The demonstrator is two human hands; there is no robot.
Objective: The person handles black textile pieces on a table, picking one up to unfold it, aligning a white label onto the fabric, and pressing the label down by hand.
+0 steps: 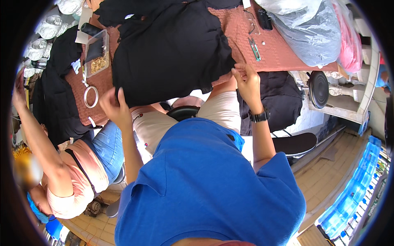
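Observation:
A wide piece of black cloth (pixel 172 53) lies over the table in front of me, its near edge hanging toward my lap. At the cloth's near left corner is my left hand (pixel 116 107), thumb and fingers apart, the thumb against the edge. My right hand (pixel 248 82), with a dark watch on the wrist, is at the cloth's right edge; thumb and forefinger close on it there. Green-handled thread snips (pixel 255 50) lie beyond my right hand. A white ring, like a roll of tape (pixel 91 97), sits left of my left hand.
The table has a reddish-brown cover (pixel 283 51). On it are a clear plastic box (pixel 97 53), eyeglasses (pixel 251 22) and large plastic bags (pixel 308 28). A person in a pink top (pixel 78 176) sits close at left, arm raised. Right of my legs are dark cloth (pixel 275 102) and a black stool (pixel 295 144).

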